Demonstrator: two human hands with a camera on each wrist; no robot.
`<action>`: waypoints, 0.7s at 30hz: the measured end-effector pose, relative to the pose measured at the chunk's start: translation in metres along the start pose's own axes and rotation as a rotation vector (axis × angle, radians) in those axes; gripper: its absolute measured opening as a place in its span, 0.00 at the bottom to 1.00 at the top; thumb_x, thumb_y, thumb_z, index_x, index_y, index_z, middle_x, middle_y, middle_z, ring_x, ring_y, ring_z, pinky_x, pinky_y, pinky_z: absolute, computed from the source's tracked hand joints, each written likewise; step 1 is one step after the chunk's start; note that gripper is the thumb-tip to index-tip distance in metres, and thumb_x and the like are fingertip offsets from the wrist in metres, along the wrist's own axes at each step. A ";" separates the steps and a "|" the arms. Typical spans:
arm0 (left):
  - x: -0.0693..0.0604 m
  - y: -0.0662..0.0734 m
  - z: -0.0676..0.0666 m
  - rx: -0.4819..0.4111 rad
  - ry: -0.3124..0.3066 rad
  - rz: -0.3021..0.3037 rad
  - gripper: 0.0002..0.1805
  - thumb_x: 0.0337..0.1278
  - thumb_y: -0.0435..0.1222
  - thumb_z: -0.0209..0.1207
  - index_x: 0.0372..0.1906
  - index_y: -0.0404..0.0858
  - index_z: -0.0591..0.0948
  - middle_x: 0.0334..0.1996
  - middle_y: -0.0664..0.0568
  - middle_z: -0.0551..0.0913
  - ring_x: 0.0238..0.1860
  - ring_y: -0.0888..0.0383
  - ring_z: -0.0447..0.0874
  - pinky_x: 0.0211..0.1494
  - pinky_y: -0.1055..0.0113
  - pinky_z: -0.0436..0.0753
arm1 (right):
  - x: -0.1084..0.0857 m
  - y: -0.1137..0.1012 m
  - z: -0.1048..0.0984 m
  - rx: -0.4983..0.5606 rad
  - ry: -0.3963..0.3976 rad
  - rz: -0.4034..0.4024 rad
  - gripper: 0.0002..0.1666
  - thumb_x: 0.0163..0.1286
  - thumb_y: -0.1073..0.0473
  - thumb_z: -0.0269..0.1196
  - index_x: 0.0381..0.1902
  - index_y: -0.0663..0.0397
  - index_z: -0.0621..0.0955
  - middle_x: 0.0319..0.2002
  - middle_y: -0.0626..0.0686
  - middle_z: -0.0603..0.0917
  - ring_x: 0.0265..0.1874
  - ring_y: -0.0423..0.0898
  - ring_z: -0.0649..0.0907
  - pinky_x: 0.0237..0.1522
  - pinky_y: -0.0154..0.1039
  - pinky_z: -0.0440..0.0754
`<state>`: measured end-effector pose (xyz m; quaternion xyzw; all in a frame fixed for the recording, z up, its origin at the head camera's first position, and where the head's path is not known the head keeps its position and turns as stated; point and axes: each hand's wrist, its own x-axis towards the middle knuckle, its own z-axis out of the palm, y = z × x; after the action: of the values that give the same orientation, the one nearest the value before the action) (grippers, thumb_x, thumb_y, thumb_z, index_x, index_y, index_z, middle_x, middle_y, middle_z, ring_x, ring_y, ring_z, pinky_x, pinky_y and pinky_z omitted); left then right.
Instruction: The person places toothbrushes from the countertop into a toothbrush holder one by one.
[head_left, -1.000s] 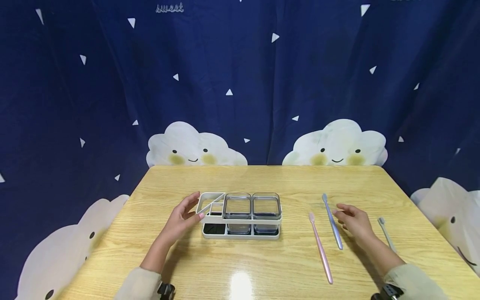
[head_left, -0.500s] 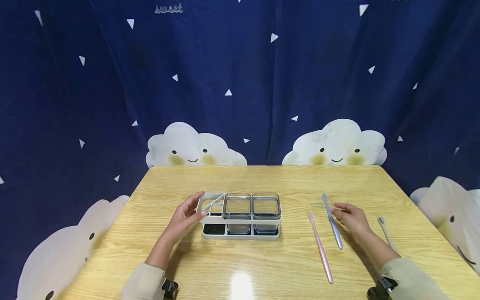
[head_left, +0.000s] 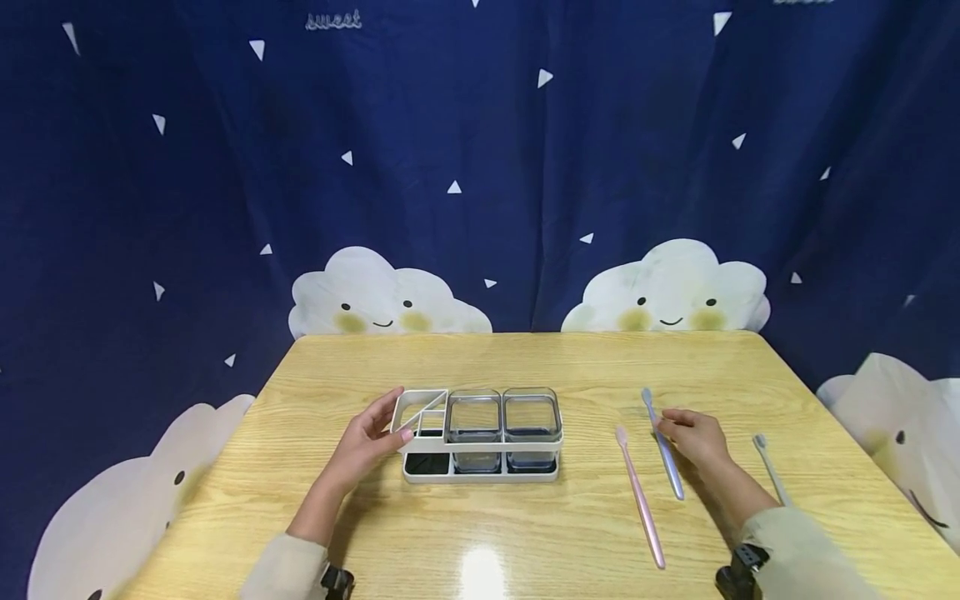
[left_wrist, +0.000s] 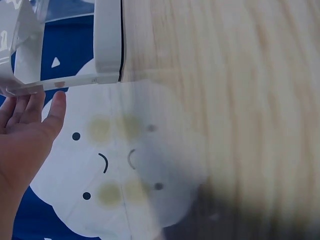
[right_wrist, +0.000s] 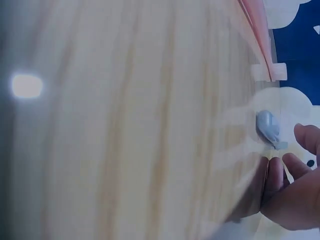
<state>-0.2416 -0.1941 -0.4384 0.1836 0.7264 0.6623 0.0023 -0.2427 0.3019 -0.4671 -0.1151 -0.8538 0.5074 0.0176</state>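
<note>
The left hand grips the rack by its end, probably to steady it, while the right hand, thumb and fingers parted, hovers at the blue brush

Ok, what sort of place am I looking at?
Perhaps a child's room or a staged indoor spot: dark blue cloth with smiling clouds hangs behind a wood-grained table, where a white rack and three toothbrushes sit.

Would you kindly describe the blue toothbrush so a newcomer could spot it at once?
On the wooden table, look to the right of the white rack. The blue toothbrush lies by the right hand, between the pink toothbrush and the grey toothbrush; its blue colour sets it apart from both.
</note>
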 end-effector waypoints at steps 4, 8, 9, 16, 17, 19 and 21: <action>0.000 0.001 -0.002 -0.006 0.001 -0.005 0.36 0.52 0.27 0.62 0.67 0.33 0.62 0.62 0.37 0.67 0.63 0.37 0.60 0.56 0.68 0.71 | 0.003 -0.002 0.002 0.001 -0.004 0.015 0.31 0.68 0.53 0.58 0.59 0.72 0.70 0.52 0.70 0.73 0.48 0.61 0.74 0.40 0.43 0.77; -0.002 0.002 -0.005 0.005 -0.003 -0.007 0.36 0.52 0.27 0.62 0.67 0.31 0.61 0.61 0.35 0.68 0.62 0.36 0.60 0.54 0.71 0.72 | 0.005 -0.006 0.006 -0.034 -0.005 0.018 0.29 0.66 0.54 0.59 0.57 0.72 0.72 0.50 0.70 0.75 0.44 0.60 0.75 0.37 0.43 0.77; -0.003 0.002 -0.006 0.011 -0.005 -0.009 0.37 0.52 0.27 0.62 0.67 0.31 0.61 0.60 0.35 0.68 0.62 0.36 0.61 0.54 0.71 0.72 | 0.006 -0.007 0.007 -0.050 0.003 0.019 0.28 0.66 0.54 0.60 0.56 0.72 0.73 0.49 0.69 0.76 0.43 0.60 0.76 0.36 0.43 0.78; 0.000 0.003 -0.003 0.003 -0.025 -0.005 0.36 0.53 0.26 0.62 0.67 0.30 0.61 0.60 0.31 0.67 0.60 0.38 0.64 0.53 0.70 0.73 | 0.011 -0.012 0.010 -0.111 0.103 0.069 0.22 0.60 0.56 0.64 0.46 0.69 0.81 0.44 0.65 0.81 0.43 0.61 0.78 0.37 0.43 0.77; 0.001 0.002 -0.001 -0.006 -0.034 -0.005 0.36 0.53 0.26 0.62 0.67 0.29 0.61 0.59 0.30 0.67 0.60 0.38 0.65 0.53 0.70 0.74 | 0.011 -0.012 0.010 -0.119 0.117 0.076 0.22 0.59 0.56 0.65 0.45 0.68 0.81 0.44 0.65 0.81 0.43 0.62 0.77 0.38 0.45 0.77; 0.002 0.001 0.003 -0.022 -0.045 -0.009 0.36 0.53 0.26 0.62 0.67 0.30 0.61 0.59 0.29 0.67 0.59 0.39 0.66 0.52 0.69 0.74 | 0.010 -0.010 0.009 -0.122 0.138 0.089 0.21 0.57 0.56 0.66 0.43 0.68 0.82 0.44 0.65 0.81 0.44 0.63 0.77 0.41 0.47 0.76; 0.004 0.000 0.006 -0.036 -0.057 -0.019 0.36 0.53 0.26 0.62 0.67 0.30 0.61 0.58 0.28 0.67 0.58 0.40 0.68 0.51 0.68 0.75 | 0.010 -0.008 0.008 -0.139 0.155 0.087 0.21 0.56 0.56 0.67 0.42 0.67 0.83 0.44 0.65 0.81 0.45 0.63 0.76 0.43 0.49 0.75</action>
<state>-0.2437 -0.1871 -0.4381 0.1955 0.7157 0.6698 0.0325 -0.2548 0.2939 -0.4651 -0.1920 -0.8772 0.4368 0.0532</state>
